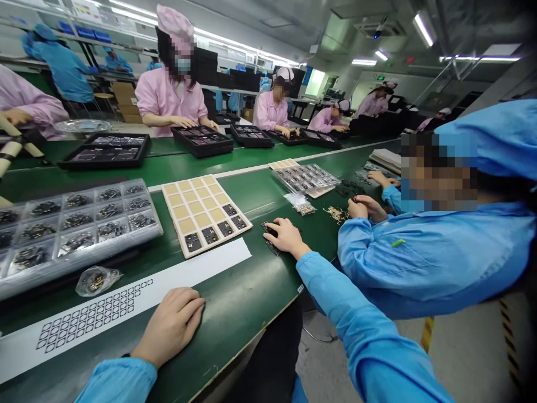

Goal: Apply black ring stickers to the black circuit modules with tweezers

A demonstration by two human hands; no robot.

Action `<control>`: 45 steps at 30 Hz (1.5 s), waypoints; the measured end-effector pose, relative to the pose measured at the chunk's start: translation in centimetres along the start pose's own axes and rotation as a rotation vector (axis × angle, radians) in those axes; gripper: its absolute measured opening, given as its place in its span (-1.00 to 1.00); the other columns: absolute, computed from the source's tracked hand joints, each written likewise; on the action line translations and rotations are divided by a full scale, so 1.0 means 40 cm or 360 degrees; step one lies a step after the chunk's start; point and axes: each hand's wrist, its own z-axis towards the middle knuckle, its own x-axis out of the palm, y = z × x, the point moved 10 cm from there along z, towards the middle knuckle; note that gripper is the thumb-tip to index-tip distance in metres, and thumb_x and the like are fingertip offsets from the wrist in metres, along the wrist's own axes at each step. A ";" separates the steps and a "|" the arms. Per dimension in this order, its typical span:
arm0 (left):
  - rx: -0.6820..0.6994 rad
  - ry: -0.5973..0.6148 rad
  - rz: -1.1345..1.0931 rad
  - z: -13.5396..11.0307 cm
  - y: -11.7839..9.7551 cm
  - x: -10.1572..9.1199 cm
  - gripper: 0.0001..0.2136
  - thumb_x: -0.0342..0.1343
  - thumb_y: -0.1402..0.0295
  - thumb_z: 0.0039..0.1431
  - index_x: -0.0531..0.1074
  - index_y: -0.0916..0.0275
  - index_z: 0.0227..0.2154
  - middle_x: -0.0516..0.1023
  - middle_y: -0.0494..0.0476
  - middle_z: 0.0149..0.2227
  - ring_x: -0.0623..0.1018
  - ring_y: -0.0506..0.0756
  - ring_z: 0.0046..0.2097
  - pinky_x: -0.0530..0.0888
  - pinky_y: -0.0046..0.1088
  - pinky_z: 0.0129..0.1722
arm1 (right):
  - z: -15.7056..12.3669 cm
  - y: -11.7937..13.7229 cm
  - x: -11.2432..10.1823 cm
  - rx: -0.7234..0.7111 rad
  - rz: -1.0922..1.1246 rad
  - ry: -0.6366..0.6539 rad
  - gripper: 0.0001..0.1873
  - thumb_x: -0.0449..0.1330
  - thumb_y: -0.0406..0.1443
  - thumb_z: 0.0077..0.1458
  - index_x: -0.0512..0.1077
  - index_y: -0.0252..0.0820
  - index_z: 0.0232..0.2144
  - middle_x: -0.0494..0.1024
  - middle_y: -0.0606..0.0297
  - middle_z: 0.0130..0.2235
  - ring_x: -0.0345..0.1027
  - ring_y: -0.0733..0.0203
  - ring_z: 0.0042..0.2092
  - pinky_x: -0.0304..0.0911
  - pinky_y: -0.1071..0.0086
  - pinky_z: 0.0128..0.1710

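Observation:
My right hand (287,235) reaches over a few small flat black parts (273,248) lying on the green table. Its thumb and fingertips pinch at one of these black parts. My left hand (174,322) rests on the table near the front edge, beside a long white strip (213,262) printed with rows of small dark rings. Its fingers are curled in, and whatever may be under them is hidden. A pale board (182,208) with square tan recesses lies beyond both hands. Several recesses in its near part hold black square pieces (208,234).
A clear compartment tray (157,230) of dark parts stands left, with a small plastic bag (97,281) before it. Another clear tray (308,180), a bag of gold-coloured bits (302,205) and loose bits (335,215) lie right. A co-worker in blue (419,252) sits close on the right.

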 end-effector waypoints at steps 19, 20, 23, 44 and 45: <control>0.0469 0.0362 -0.0243 0.152 -0.297 0.157 -0.61 0.16 0.23 0.37 0.47 0.12 0.21 0.51 0.24 0.25 0.40 0.34 0.33 0.27 0.10 0.40 | -0.147 0.074 -0.022 -0.0051 0.0133 -0.0106 -0.63 0.22 -0.09 0.42 0.46 -0.11 0.15 0.47 0.08 0.22 0.44 0.01 0.13 0.44 0.01 0.14; 0.0474 0.0391 -0.0237 0.165 -0.298 0.179 -0.55 0.18 0.17 0.36 0.43 0.08 0.27 0.45 0.22 0.31 0.34 0.37 0.39 0.21 0.13 0.43 | -0.127 0.020 -0.035 0.0039 0.0097 -0.0127 -0.63 0.22 -0.11 0.42 0.46 -0.12 0.16 0.46 0.08 0.22 0.45 0.01 0.13 0.44 0.01 0.14; 0.0415 0.0439 -0.0209 0.206 -0.297 0.231 -0.43 0.16 0.01 0.34 0.33 0.00 0.36 0.28 0.11 0.45 0.14 0.43 0.49 0.04 0.22 0.46 | -0.085 -0.101 -0.054 0.0218 -0.0004 -0.0152 -0.62 0.25 -0.14 0.41 0.44 -0.15 0.17 0.47 0.08 0.21 0.46 0.00 0.13 0.45 0.00 0.13; -0.0236 0.0584 0.0551 -0.266 -0.057 -0.177 -0.42 0.14 0.25 0.39 0.23 0.05 0.43 0.20 0.06 0.49 0.16 0.35 0.50 -0.08 0.06 0.52 | -0.346 0.336 0.053 -0.1104 0.0085 0.0178 -0.52 0.11 -0.42 0.35 0.42 -0.11 0.26 0.58 -0.01 0.13 0.55 -0.03 0.00 0.56 0.16 -0.14; -0.0286 0.0634 0.0539 -0.302 -0.043 -0.184 -0.41 0.14 0.24 0.39 0.22 0.05 0.44 0.19 0.06 0.49 0.14 0.36 0.51 -0.07 0.08 0.52 | -0.348 0.370 0.053 -0.1192 0.0089 0.0224 -0.51 0.11 -0.44 0.33 0.41 -0.14 0.27 0.60 -0.01 0.10 0.55 -0.04 -0.02 0.56 0.16 -0.17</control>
